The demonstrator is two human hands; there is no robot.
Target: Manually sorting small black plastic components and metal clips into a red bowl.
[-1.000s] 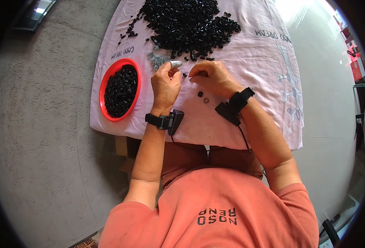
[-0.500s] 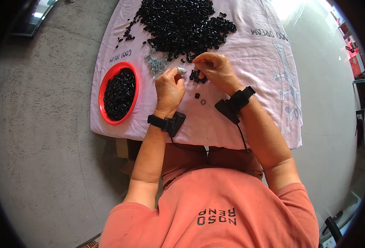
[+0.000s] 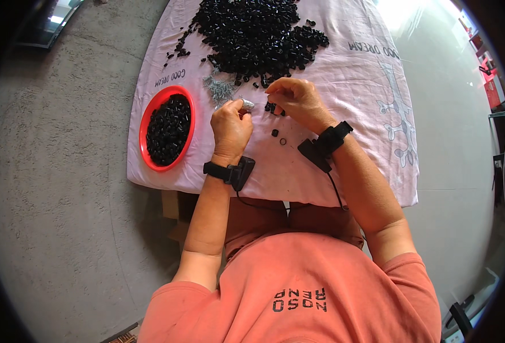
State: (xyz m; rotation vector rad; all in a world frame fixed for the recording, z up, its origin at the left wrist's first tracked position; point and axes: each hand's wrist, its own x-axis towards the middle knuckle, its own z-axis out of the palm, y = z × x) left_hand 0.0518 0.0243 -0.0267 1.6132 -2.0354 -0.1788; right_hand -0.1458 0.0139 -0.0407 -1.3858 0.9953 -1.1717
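Observation:
My left hand (image 3: 231, 130) is curled closed near the middle of the cloth, with a silvery wrap (image 3: 247, 104) around one fingertip. Whatever lies inside its fingers is hidden. To its right, my right hand (image 3: 301, 104) is pinched together, and what it holds is too small to make out. Below those fingers sits a little group of black plastic pieces (image 3: 271, 107). A heap of thin grey metal pins or screws (image 3: 220, 88) lies just beyond my left hand. Nearer to me are one loose black piece (image 3: 275, 133) and a small dark ring (image 3: 283, 142).
A large pile of small black pieces (image 3: 252, 34) covers the far part of the pink cloth (image 3: 355, 160). At the left stands a red bowl (image 3: 192, 128) filled with similar black pieces. Both wrists wear black straps with cables.
My left hand has drawn slightly toward me and left. My right hand has shifted only a little, its fingers still pinched. The things on the cloth look the same.

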